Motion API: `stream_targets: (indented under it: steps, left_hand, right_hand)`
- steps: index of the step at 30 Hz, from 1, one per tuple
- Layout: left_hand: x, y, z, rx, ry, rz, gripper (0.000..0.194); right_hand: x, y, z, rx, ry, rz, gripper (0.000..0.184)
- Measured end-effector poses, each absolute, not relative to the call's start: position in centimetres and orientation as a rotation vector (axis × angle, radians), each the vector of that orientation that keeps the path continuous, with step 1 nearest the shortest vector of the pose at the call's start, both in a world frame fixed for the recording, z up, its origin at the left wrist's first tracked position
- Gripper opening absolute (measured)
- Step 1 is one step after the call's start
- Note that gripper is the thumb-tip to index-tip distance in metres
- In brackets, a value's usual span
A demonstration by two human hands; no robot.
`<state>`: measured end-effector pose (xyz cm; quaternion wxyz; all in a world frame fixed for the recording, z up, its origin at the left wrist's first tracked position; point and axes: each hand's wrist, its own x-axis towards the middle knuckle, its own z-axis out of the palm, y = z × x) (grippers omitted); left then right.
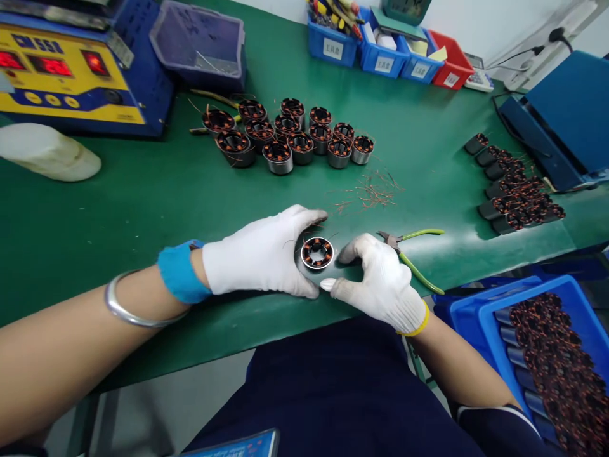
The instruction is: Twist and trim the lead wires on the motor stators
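A motor stator (317,254) with copper windings and a silver rim stands on the green table between my gloved hands. My left hand (266,251) curves around its left side, thumb and fingers apart. On the other side, my right hand (378,276) is bent with a gap between thumb and forefinger, and those fingertips point at the stator without closing on it. A pair of cutting pliers (394,241) with green handles lies just beyond the right hand. Loose copper wire clippings (371,190) are scattered behind the stator.
Several stators (301,145) stand grouped at the back, and more (514,184) at the right. A blue crate (575,292) full of stators is at lower right. A yellow-blue soldering unit (80,82), a purple bin (200,44), a white bottle (47,151) and tool boxes (333,49) line the back.
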<state>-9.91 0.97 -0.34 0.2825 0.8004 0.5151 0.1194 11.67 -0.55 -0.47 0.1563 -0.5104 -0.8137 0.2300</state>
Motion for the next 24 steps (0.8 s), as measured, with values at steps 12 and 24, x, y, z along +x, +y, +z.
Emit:
stream_targets:
  steps: [12,24]
  left_hand:
    - [-9.3,0.3,-0.7,2.233,1.255,0.488,0.079]
    - [-8.6,0.3,-0.7,2.171,1.410,0.511,0.083]
  right_hand:
    - [10.3,-0.9,-1.3,-1.268,-2.120,0.424,0.041]
    - [11.0,-1.1,-0.9,-1.136,-2.203,0.418,0.006]
